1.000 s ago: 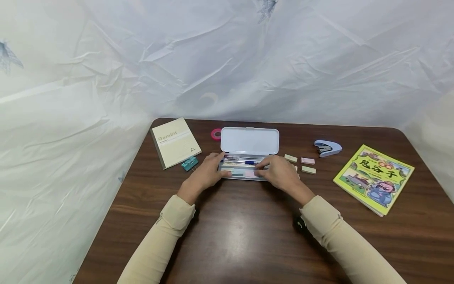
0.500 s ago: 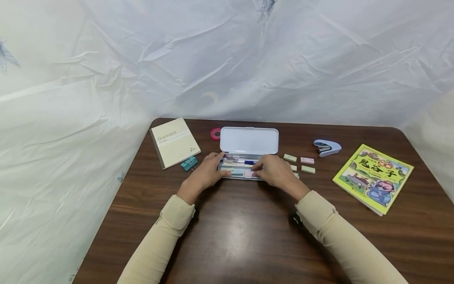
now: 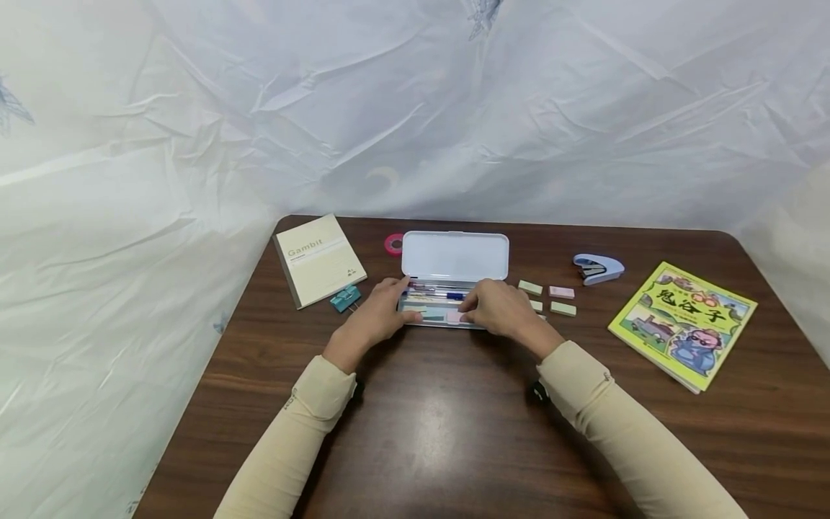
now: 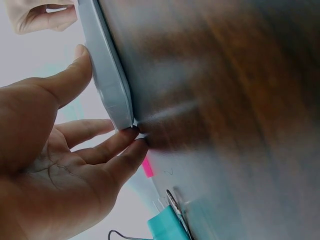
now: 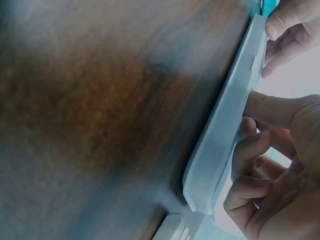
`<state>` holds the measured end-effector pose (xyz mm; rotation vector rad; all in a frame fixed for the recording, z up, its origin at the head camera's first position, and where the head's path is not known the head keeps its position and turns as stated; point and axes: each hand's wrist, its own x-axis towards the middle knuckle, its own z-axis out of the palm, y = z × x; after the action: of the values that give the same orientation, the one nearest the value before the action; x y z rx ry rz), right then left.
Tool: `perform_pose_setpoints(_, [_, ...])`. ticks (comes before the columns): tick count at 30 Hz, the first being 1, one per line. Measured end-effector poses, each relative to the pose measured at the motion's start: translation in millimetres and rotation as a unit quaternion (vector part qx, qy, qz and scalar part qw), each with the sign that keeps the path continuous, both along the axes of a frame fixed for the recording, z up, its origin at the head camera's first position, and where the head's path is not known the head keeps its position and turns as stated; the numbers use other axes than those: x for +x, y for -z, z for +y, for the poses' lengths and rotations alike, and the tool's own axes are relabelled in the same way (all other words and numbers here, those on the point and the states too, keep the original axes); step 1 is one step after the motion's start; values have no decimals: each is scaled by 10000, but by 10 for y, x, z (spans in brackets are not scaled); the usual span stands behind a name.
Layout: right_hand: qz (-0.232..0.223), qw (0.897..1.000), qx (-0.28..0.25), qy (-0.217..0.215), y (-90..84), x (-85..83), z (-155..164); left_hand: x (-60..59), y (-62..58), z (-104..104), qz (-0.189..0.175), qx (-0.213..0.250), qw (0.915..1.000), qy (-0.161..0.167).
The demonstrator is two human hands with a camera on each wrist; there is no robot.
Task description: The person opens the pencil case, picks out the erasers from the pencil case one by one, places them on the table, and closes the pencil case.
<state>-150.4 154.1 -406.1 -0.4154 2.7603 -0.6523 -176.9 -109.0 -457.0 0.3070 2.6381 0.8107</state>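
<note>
An open white pencil case (image 3: 455,256) lies on the table, its lid tipped back. Inside are several pens (image 3: 447,295), a pale blue strip (image 3: 433,314) and a pink eraser (image 3: 454,316). My left hand (image 3: 376,315) grips the left end of the case. Its thumb (image 4: 75,75) lies against the near wall, the fingertips at the end corner. Over the right part of the case, my right hand (image 3: 502,310) reaches in with curled fingers (image 5: 250,150) and pinches at the pink eraser. The case wall hides those fingertips in the right wrist view.
Several erasers (image 3: 562,292) lie right of the case, with a light blue stapler (image 3: 598,269) and yellow comic book (image 3: 684,324) beyond. Leftward are a teal binder clip (image 3: 346,298), a cream notebook (image 3: 320,261) and a pink tape roll (image 3: 393,244).
My right hand has shifted slightly left inside the case, with its forearm following. The left hand keeps its place on the case.
</note>
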Motion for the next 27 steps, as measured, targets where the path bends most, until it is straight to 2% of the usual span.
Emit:
perform_pose_setpoints(8, [18,9996,-286,13,65,-30,38,-13,15,-9,19,-5,10000,15])
perform_pose_setpoints(10, [152,9989,-437,-100,219,-99,96,-13,21,-7,2,20,10000,5])
perform_pose_setpoints(12, [145,9984,-536,-130,233,-115,109,-9,19,-4,-18,40,10000,-8])
perform_pose_setpoints(15, [64,9981,-603,-120,214,-114,100,-7,16,-3,-42,41,10000,-16])
perform_pose_setpoints(17, [-136,9980,-621,-9,73,-59,55,-6,11,-1,-48,26,10000,-13])
perform_pose_setpoints(22, [-291,9961,-834,49,77,-53,74,-3,1,1,-34,-14,10000,12])
perform_pose_setpoints(23, [-253,9945,-1018,-13,127,-79,108,-4,2,0,-30,-19,10000,14])
perform_pose_setpoints(27, [-414,9891,-1415,59,113,-80,149,-3,6,-2,-28,-7,10000,4])
